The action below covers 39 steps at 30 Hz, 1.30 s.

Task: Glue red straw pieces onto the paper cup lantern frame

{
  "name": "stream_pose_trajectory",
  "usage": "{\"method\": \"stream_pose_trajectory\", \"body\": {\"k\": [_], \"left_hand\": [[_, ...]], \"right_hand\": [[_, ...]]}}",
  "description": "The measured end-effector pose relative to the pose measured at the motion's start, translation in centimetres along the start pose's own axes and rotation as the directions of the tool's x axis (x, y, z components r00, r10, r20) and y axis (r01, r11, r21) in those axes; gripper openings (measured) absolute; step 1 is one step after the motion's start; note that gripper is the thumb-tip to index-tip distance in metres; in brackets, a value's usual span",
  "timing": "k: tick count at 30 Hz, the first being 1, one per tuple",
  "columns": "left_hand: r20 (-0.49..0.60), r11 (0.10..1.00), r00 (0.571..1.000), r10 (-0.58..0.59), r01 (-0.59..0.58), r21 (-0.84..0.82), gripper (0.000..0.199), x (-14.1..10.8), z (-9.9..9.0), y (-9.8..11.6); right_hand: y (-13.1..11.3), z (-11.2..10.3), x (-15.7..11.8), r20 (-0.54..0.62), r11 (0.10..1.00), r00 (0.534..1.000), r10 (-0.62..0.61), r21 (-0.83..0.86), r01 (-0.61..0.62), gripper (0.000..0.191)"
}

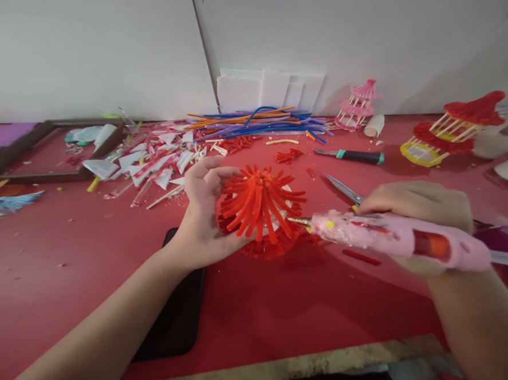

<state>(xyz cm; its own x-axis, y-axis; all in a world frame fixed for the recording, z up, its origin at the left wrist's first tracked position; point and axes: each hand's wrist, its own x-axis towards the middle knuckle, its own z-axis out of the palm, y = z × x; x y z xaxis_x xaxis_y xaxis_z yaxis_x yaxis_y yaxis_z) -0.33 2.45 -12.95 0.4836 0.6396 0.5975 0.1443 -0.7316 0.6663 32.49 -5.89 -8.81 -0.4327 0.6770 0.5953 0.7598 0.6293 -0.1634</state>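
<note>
A red pipe-cleaner model (261, 204) with drooping strips round its top is held from the left by my left hand (206, 216), its fingers curled behind and thumb beneath. My right hand (418, 208) grips a pink glue gun (381, 236). The metal nozzle touches or nearly touches the right side of the red strips. Just beyond my right fingers lie scissors (342, 189), their handles hidden by the hand. A loose red strip (361, 257) rests on the table below the glue gun.
A black phone (175, 315) lies beneath my left forearm. Behind are pipe cleaners (258, 122), paper and plastic scraps (149, 162), and green-black pliers (350, 156). Pink (356, 106) and red-yellow (452, 129) models stand at the back right. A brown frame (33, 178) lies left.
</note>
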Motion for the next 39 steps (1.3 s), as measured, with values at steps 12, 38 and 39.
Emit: {"method": "stream_pose_trajectory", "body": {"k": [12,38,39], "left_hand": [[0.167,0.940,0.975,-0.146,0.189,-0.284,0.085,0.2,-1.5,-0.6],[-0.060,0.998,0.996,-0.061,0.061,-0.004,0.072,-0.4,-1.0,-1.3],[-0.051,0.999,0.998,-0.046,0.047,0.014,0.071,-0.4,-1.0,-1.2]], "right_hand": [[0.5,2.3,-0.1,-0.165,0.985,0.975,0.152,0.109,-0.135,0.020],[0.4,-0.2,0.7,0.657,0.967,0.720,0.223,-0.245,-0.076,0.017],[-0.3,0.0,0.5,0.683,0.959,0.693,0.232,-0.280,-0.045,0.013]]}}
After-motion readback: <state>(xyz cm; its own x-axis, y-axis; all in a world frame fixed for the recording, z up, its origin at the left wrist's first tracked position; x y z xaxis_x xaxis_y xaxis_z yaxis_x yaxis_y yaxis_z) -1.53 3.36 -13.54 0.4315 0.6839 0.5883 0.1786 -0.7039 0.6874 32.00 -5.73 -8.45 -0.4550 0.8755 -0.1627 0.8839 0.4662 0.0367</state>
